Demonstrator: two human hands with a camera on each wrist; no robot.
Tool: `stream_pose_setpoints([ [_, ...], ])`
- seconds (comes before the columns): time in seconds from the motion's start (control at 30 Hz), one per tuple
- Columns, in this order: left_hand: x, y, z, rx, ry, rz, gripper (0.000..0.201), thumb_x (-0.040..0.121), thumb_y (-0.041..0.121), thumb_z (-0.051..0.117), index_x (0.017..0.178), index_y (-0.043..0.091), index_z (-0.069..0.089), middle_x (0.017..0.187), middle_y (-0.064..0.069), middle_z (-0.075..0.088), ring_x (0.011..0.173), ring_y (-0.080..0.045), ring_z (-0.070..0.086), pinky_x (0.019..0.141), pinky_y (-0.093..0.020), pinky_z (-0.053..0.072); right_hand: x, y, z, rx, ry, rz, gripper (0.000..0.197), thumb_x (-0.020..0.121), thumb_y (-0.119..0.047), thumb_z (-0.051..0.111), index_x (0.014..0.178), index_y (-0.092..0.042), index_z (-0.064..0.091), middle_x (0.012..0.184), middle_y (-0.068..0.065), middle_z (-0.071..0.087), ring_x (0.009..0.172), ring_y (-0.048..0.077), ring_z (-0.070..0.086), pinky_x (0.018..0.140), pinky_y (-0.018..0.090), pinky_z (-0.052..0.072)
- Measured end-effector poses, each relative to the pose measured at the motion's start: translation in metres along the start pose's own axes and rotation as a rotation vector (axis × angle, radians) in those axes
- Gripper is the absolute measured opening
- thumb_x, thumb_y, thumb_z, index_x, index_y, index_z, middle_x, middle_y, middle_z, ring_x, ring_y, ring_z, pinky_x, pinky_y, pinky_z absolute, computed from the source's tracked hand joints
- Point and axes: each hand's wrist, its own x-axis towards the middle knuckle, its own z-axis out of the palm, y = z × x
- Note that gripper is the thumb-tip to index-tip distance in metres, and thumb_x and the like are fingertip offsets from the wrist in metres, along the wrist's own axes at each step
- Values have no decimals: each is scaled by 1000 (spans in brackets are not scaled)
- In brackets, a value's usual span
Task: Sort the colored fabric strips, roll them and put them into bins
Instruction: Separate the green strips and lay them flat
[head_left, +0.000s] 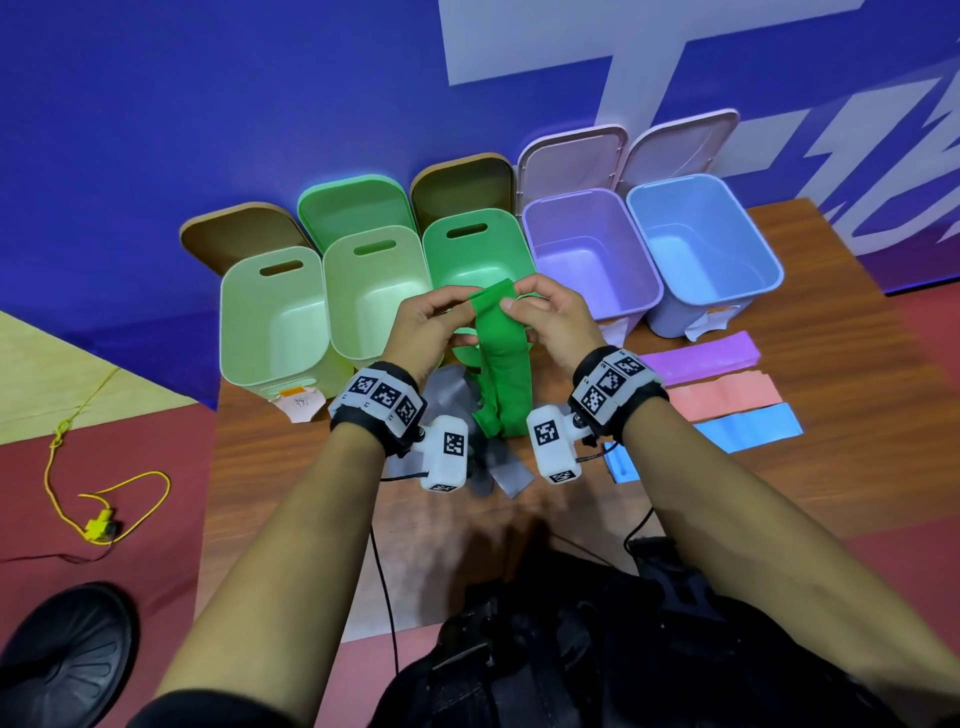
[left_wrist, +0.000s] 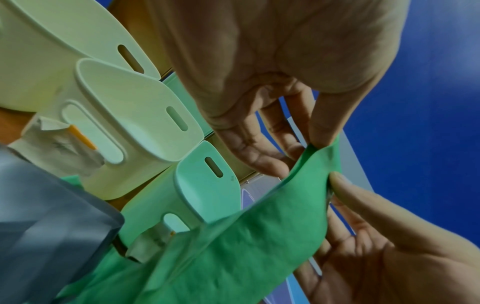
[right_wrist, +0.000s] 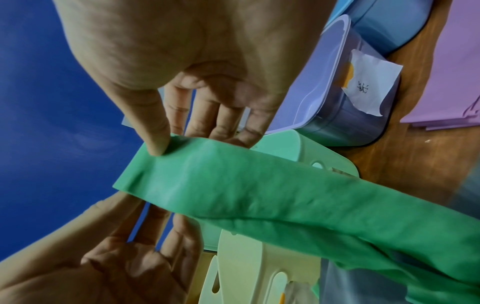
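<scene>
1. We see the left hand (head_left: 423, 325) and the right hand (head_left: 553, 317) raised side by side above the table (head_left: 779, 499), just in front of the row of bins.
2. Both hands pinch the top end of a green strip (head_left: 501, 374): in the left wrist view the left thumb presses the upper edge of the green strip (left_wrist: 233, 246) against the fingers (left_wrist: 262, 156).
3. In the right wrist view the right thumb clamps the green strip (right_wrist: 259, 197) near its end, with the other fingers (right_wrist: 221, 123) behind the fabric.
4. From the pinch, the strip hangs down between the wrists, creased and partly doubled, and its lower end reaches a heap of grey strips (head_left: 457, 389) on the table.
5. Five open bins stand in a row at the far edge of the table: a pale green bin (head_left: 249, 353) at the left, a second pale green bin (head_left: 358, 280), a green bin (head_left: 467, 244) just behind the hands, a purple bin (head_left: 613, 228) and a blue bin (head_left: 727, 218) at the right.
6. To the right of the hands, a purple strip (head_left: 701, 358), a pink strip (head_left: 727, 397) and a blue strip (head_left: 748, 431) lie flat on the table, one in front of the other.
7. On the floor at the left lies a yellow cord (head_left: 78, 467).
</scene>
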Motion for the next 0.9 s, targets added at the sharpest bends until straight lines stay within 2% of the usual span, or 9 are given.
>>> stream_pose_setpoints([
  [0.2,-2,2,2,15,-31,6,15,93,2,61,105,4,71,87,-5,70,75,-10,66,65,-23,54,-1,-3,1,-43,18,-6,13,93,-7,66,90,-16,58,75,3,73,63,14,67,61,25,53],
  [0.3,-2,4,2,20,-42,-4,17,92,2,58,99,9,72,85,-2,71,77,-11,66,67,-24,54,-3,-5,1,-70,17,-16,15,93,-8,66,103,-14,56,79,7,72,64,13,68,60,24,52],
  [0.37,-3,5,2,3,-51,-18,21,86,9,55,96,13,73,84,-3,71,79,-14,66,70,-26,56,-3,-6,1,-79,16,-23,18,94,-8,65,110,-11,57,79,7,71,63,10,67,59,22,52],
  [0.43,-4,6,2,-5,-63,-14,18,84,16,59,96,14,73,86,-5,69,80,-15,64,71,-27,56,-3,-7,2,-88,12,-28,14,95,-7,64,107,-9,57,79,6,70,62,9,67,59,22,52],
  [0.5,-4,6,2,36,-58,29,8,89,15,68,96,14,72,87,-6,65,79,-14,62,70,-27,55,-3,-8,2,-98,10,-32,12,94,-8,65,101,-11,56,79,7,69,62,12,66,60,23,53],
  [0.6,-2,4,3,104,-18,99,8,90,8,70,93,15,71,80,-4,61,74,-12,61,68,-26,55,-2,-8,0,-156,9,-45,14,92,-11,69,93,-18,57,77,7,66,66,18,62,63,26,51],
  [0.67,-1,5,4,132,2,123,10,90,6,69,90,16,71,74,1,62,70,-10,60,68,-25,55,0,-8,-2,-224,16,-73,15,90,-12,72,89,-20,59,78,5,59,68,17,54,64,26,48],
  [0.77,0,6,3,147,8,143,11,89,6,70,87,16,72,71,7,66,69,-9,62,69,-25,55,0,-10,-4,-230,12,-79,13,88,-10,72,89,-12,60,81,3,54,73,16,50,66,19,47],
  [0.9,1,10,5,107,17,161,10,89,7,70,89,16,73,74,8,70,74,-9,63,70,-25,55,-1,-11,-3,-165,-75,-65,16,88,-12,72,98,-3,65,93,14,67,87,22,63,84,30,52],
])
